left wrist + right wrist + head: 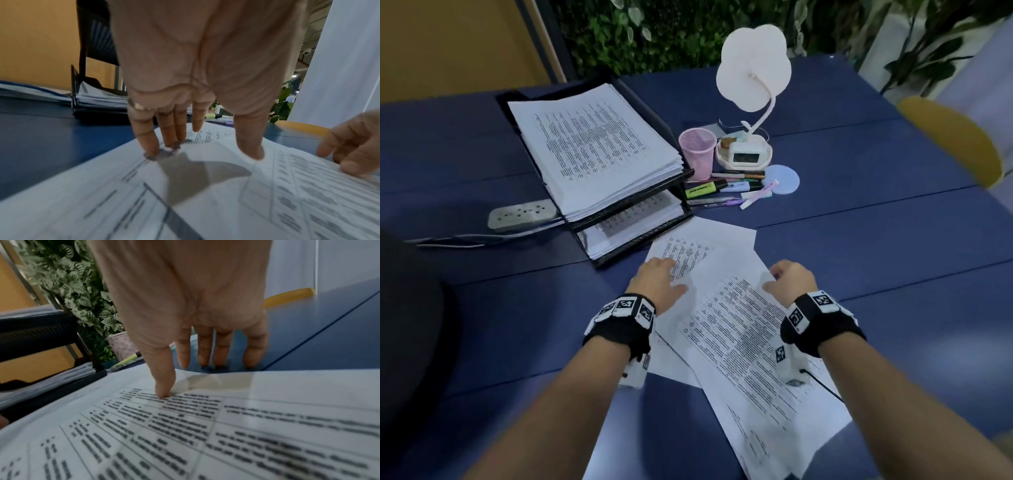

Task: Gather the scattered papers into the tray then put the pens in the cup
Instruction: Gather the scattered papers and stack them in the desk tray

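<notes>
Facing you is a dark blue table of jointed panels, backed by an orange wall and a leaf wall. Your loose papers lie overlapped on the near centre, in front of the two-tier tray, which is stacked with sheets on both levels. Pens lie on the table between the tray and a round coaster, beside the pink cup. Your left hand lies fingers-straight on the papers. Your right hand presses its thumb on the top sheet's far edge, with fingers reaching past that edge; whether they go under the sheet cannot be told. A lamp, clock and power strip stand nearby. Printed text is unreadable; the yellow object at right is blurred.
</notes>
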Demonstrator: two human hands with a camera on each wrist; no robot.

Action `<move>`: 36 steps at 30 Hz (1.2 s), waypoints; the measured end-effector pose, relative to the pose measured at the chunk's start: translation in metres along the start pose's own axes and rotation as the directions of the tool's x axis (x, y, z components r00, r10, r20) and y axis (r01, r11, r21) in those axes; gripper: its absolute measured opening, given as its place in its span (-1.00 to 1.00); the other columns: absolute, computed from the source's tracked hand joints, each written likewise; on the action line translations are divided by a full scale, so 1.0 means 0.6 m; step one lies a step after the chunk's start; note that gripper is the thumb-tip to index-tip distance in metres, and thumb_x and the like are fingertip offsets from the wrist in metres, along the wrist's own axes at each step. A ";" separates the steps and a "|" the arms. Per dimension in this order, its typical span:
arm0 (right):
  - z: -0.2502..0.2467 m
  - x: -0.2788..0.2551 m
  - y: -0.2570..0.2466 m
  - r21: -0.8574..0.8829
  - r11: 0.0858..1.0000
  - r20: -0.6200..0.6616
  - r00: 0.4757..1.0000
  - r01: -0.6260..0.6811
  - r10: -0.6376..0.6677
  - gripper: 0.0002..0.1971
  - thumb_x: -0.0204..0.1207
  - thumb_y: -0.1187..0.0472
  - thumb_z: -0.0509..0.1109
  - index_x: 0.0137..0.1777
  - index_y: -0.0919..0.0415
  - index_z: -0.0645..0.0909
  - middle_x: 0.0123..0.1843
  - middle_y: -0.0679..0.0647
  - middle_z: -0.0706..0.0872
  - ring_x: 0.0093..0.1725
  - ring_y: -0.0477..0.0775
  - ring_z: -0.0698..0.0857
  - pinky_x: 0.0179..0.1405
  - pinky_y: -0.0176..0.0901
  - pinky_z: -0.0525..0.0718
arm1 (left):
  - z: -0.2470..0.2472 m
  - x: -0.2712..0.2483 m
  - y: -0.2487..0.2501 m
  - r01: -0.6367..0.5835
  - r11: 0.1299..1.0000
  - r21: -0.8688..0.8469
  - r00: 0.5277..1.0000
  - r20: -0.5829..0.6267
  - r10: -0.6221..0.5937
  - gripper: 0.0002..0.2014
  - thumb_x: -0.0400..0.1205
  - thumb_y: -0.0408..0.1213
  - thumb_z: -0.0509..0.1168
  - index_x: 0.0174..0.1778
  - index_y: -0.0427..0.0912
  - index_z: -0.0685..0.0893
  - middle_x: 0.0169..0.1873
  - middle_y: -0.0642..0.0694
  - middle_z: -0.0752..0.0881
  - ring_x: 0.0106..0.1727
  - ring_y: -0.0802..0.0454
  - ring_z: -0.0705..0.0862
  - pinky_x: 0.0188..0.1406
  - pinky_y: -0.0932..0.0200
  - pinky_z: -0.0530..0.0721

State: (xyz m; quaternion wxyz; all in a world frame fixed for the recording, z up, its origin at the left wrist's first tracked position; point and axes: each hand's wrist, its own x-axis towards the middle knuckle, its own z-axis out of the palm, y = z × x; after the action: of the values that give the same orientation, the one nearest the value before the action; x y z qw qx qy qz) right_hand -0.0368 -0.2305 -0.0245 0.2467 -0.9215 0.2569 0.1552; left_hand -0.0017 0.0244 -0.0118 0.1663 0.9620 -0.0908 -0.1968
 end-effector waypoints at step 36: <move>-0.009 0.040 0.035 0.221 0.948 0.035 0.974 -0.228 0.226 -0.73 0.55 0.19 0.37 -0.31 0.31 0.43 -0.37 0.08 0.47 -0.19 0.18 0.53 -0.42 -0.20 0.38 | 0.025 -0.007 -0.029 0.394 0.905 -0.163 0.918 0.011 -0.398 -0.46 0.62 0.07 0.24 0.25 -0.38 0.53 0.16 -0.29 0.56 0.21 -0.25 0.55 0.10 -0.03 0.61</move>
State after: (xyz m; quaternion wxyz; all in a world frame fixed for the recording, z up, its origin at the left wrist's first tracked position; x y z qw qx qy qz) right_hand -0.0278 -0.2587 -0.0380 0.3304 -0.8515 0.3758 0.1570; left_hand -0.0097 0.0370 -0.0297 0.2014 0.9458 0.1242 -0.2226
